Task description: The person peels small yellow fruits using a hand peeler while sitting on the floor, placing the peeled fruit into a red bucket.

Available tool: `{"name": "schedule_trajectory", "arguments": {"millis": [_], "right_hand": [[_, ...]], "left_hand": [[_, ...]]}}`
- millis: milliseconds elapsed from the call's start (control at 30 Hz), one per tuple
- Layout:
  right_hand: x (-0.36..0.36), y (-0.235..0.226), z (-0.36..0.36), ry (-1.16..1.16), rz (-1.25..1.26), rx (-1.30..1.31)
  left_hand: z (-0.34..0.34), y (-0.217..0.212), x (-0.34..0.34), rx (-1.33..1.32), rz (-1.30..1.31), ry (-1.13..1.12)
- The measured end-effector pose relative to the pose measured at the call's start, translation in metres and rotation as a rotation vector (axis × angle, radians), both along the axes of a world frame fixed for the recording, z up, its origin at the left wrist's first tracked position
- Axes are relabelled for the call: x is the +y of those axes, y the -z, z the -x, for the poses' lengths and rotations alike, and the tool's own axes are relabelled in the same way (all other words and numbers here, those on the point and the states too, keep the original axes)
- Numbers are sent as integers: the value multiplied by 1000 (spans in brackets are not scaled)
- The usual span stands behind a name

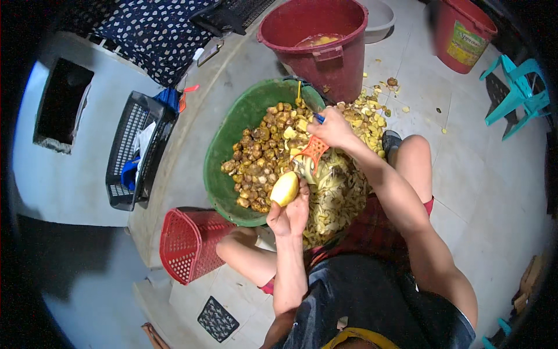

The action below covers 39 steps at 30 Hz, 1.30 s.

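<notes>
My left hand [290, 212] has its fingers round a smooth, pale yellow peeled potato [285, 189], held above the near side of a wide green tub [216, 174]. Just beyond it, my right hand [334, 128] is closed on an orange peeler [314, 150], its head pointing toward the potato. A blue handle [318, 118] also shows at that hand's far side; whether it is gripped too, I cannot tell. Small brown unpeeled potatoes [256, 154] fill the tub's left part. Pale peelings [325, 206] are heaped at its right, close to my lap.
Beyond the tub stands a big red bucket [349, 64] with pale contents. Yellow pieces [372, 131] lie scattered on the tiles. A red perforated basket [192, 244] and a black crate [131, 151] are at left. A turquoise stool [517, 93] and another red bucket [450, 43] stand at right.
</notes>
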State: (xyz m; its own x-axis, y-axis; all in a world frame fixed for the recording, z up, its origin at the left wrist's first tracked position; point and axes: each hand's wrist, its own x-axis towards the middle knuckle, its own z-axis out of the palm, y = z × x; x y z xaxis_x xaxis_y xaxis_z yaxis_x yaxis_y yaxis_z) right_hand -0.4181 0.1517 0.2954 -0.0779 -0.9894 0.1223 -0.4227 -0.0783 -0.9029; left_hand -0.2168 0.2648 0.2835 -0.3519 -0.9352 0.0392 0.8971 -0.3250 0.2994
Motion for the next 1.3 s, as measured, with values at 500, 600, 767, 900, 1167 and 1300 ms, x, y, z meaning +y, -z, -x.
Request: {"name": "schedule_trajectory", "arguments": {"millis": [500, 600, 767, 900, 1167, 1300], "right_hand": [[19, -42, -19, -60, 122, 216], [-3, 8, -2, 51, 28, 24], [28, -54, -29, -68, 412, 310], [1, -17, 1, 72, -103, 174], [1, -5, 11, 56, -113, 124], [34, -60, -28, -130, 209, 253]], "left_hand": [[-8, 4, 3, -285, 66, -152], [-2, 7, 1, -132, 13, -82], [-9, -1, 8, -391, 80, -179], [-8, 6, 2, -53, -9, -13], [-3, 2, 6, -144, 86, -50], [-11, 4, 9, -364, 47, -187]]}}
